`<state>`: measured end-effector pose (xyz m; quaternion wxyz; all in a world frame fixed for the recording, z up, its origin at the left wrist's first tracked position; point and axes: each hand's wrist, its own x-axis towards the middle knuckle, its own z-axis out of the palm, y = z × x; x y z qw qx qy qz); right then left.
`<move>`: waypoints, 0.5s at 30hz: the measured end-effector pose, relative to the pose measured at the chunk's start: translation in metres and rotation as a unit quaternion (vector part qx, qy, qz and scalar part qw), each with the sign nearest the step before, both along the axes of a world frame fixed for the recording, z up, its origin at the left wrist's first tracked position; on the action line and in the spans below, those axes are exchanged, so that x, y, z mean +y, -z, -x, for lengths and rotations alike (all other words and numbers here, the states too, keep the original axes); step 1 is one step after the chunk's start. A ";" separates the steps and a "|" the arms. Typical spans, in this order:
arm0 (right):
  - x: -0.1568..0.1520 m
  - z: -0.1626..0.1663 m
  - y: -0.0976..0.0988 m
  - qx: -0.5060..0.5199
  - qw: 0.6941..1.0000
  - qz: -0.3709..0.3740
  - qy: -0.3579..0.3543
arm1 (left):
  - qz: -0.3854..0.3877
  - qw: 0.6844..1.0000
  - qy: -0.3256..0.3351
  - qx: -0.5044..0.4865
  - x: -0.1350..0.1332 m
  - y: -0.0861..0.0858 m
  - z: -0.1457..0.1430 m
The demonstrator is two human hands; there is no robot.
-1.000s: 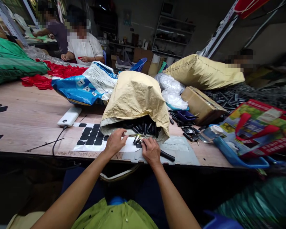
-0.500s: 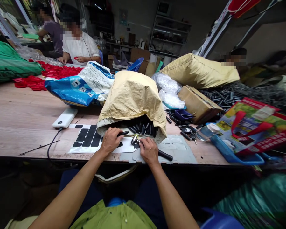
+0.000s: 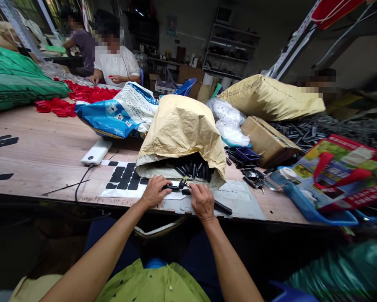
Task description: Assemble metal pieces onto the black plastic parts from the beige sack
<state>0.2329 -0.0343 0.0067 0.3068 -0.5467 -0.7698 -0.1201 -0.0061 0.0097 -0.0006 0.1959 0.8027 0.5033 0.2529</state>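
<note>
My left hand (image 3: 157,192) is closed on a slim black tube-like piece (image 3: 173,188), which points right from the fingertips. My right hand (image 3: 203,201) is closed round the shaft of a small hammer. Its head (image 3: 182,183) shows beyond the fingers, and its black handle (image 3: 222,207) sticks out behind the hand. Another short black piece (image 3: 186,192) is at the right fingertips; whether they hold it is unclear. Just behind both hands, a tan sack (image 3: 182,126) lies with its mouth facing me, showing many black pieces (image 3: 196,168) inside.
Left of my hands are a sheet of black stickers (image 3: 123,178), a white power bank (image 3: 96,152) with a cable, and a blue-white bag (image 3: 113,115). A clear jar (image 3: 279,178), blue tray (image 3: 317,212) and carton (image 3: 266,140) stand right. A co-worker (image 3: 115,63) sits across the table.
The black piece in my left hand and the hammer head have come closer together. A short black piece now shows at my right fingertips. The whole view has shifted slightly.
</note>
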 end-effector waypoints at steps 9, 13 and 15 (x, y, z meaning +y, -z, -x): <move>-0.006 0.012 -0.025 0.155 0.986 0.042 -0.039 | 0.011 1.000 -0.012 -0.001 -0.003 -0.007 0.000; -0.012 0.020 -0.036 0.174 0.982 0.044 -0.055 | 0.014 1.000 -0.014 -0.008 -0.003 -0.007 0.000; -0.016 0.023 -0.037 0.169 0.983 0.044 -0.061 | 0.014 1.000 -0.014 -0.010 -0.002 -0.006 0.000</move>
